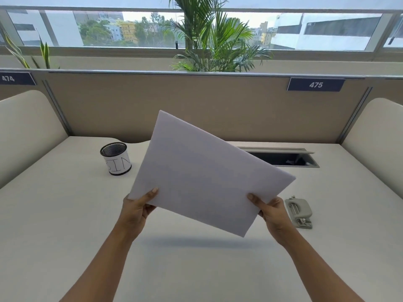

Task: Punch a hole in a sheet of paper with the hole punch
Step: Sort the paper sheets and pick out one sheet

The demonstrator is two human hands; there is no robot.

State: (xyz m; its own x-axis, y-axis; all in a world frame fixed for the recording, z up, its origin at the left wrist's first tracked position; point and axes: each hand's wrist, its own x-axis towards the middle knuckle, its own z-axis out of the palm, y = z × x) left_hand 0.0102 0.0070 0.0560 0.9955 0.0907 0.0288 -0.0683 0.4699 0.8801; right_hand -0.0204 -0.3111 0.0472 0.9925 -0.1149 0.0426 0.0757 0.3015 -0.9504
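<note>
Sheet of paper [205, 171] held tilted in air above table [65, 214], L hand [135, 211] fingers clamped on its near-left corner, R hand [271, 211] fingers clamped on near-right edge, w/ hole punch [299, 211] on table just right of R hand.

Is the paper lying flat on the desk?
No, the paper is lifted above the desk, held by the left hand and right hand, with its shadow below.

Head view, forward-down over desk [65, 214], close.
</note>
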